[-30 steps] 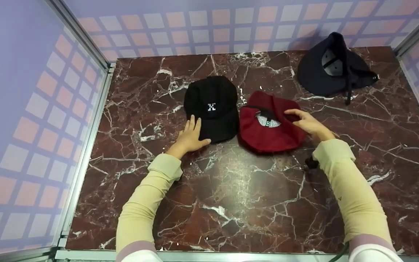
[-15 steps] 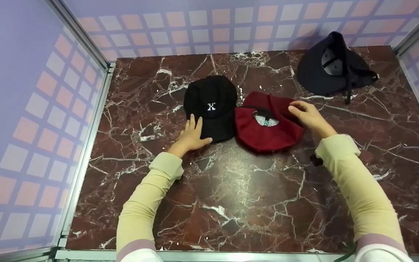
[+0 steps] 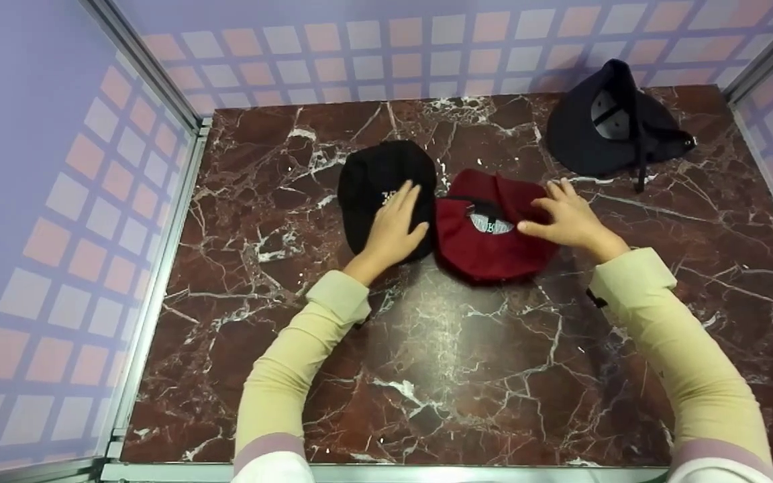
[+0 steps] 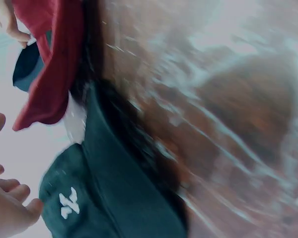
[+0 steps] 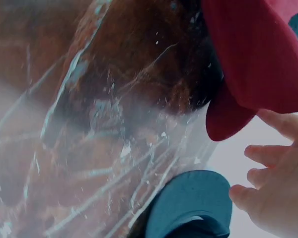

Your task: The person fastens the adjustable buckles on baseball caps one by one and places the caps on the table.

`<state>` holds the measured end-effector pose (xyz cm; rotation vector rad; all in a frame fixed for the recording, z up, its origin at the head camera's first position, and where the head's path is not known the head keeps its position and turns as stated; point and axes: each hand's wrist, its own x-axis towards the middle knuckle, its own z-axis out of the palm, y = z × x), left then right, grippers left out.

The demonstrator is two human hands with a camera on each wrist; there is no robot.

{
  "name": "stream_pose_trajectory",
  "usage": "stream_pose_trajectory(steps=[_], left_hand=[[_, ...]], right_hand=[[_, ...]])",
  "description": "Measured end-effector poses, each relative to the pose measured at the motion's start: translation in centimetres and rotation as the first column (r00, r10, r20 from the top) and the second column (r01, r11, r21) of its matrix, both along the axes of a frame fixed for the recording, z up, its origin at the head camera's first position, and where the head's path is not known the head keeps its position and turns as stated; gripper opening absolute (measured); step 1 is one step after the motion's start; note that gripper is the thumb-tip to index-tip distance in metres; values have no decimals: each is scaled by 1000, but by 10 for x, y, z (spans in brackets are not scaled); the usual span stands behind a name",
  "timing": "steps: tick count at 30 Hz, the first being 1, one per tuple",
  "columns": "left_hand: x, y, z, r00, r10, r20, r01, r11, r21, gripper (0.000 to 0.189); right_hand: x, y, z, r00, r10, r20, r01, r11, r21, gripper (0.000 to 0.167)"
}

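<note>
A black cap point(image 3: 374, 171) with a small white emblem lies on the marble-patterned table. Over its brim and front is my left hand point(image 3: 392, 231), fingers extended and thumb apart. In the left wrist view that hand's fingers point(image 4: 32, 209) appear beside the crown, clear of the emblem. Touching the black cap's right side is a dark red cap point(image 3: 494, 258), its strap opening up, a pale lettered patch showing inside. My right hand point(image 3: 573, 218) is at the red cap's right edge, fingers spread, thumb over the fabric. The right wrist view shows straight fingers point(image 5: 268, 154) near the red brim.
Toward the back right, a dark navy cap point(image 3: 574, 137) leans with its inside and strap showing. Patterned panels point(image 3: 359, 50) close off the back and sides. A metal rail point(image 3: 165, 268) runs along the left edge of the table point(image 3: 427, 376).
My left hand has moved up and right from the black cap's brim onto its front. My right hand has shifted slightly right and its fingers have spread. The red cap moved slightly left, against the black one.
</note>
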<state>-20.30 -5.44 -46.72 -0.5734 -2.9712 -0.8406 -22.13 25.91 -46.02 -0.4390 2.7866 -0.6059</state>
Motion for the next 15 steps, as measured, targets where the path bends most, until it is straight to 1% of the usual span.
stream_pose_trajectory(steps=[2,4,7,9,12,15], left_hand=[[-1,8,2,999,-35,-30,35,999,-19,61],[-2,14,2,996,-77,-51,74,995,-64,60],[-3,21,0,988,-140,-72,128,981,-147,58],[-2,24,-2,981,-173,-92,153,969,-192,57],[-3,25,-5,970,-198,-142,162,959,-231,56],[-4,25,-8,960,-198,-200,148,959,-241,53]], right_hand=[[3,0,1,999,35,-3,-35,998,45,70],[6,0,1,998,69,6,-69,994,81,74],[10,1,2,995,100,28,-103,985,135,79],[13,2,2,992,116,44,-121,979,166,81],[17,1,2,990,134,51,-142,971,191,73],[19,-1,0,988,151,34,-155,970,187,56]])
